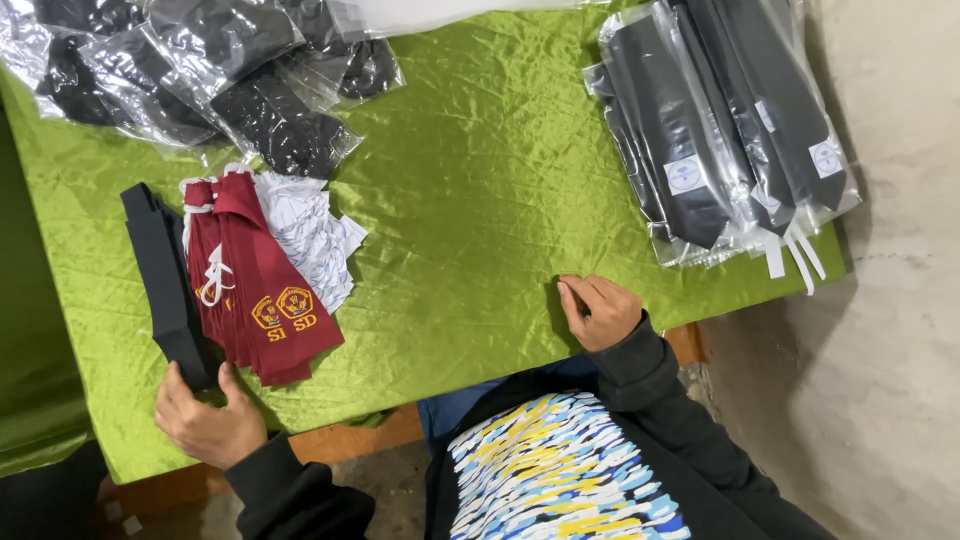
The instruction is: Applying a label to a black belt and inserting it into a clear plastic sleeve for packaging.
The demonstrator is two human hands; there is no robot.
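Dark navy ties [165, 280] lie in a narrow stack at the left of the frame, on the green satin cloth [470, 210] that covers the table; how many are in the stack cannot be told. That cloth is the largest thing in view, filling most of the upper frame. At upper right sits a pile of black ties in clear bags [725, 125], at least four overlapping, each with a small white label. At upper left lies a looser heap of bagged dark ties [200, 75], too jumbled to count. Just right of the navy stack is one fanned stack of maroon ties [265, 290] with gold emblems, several deep, resting partly on a sheaf of white printed paper slips [310, 230].

Left hand [205, 420], lower left, pinches the near end of the navy stack, thumb and forefinger closed on it. Right hand [598, 310], at centre right, rests loosely curled with its fingertips on the bare cloth, holding nothing.
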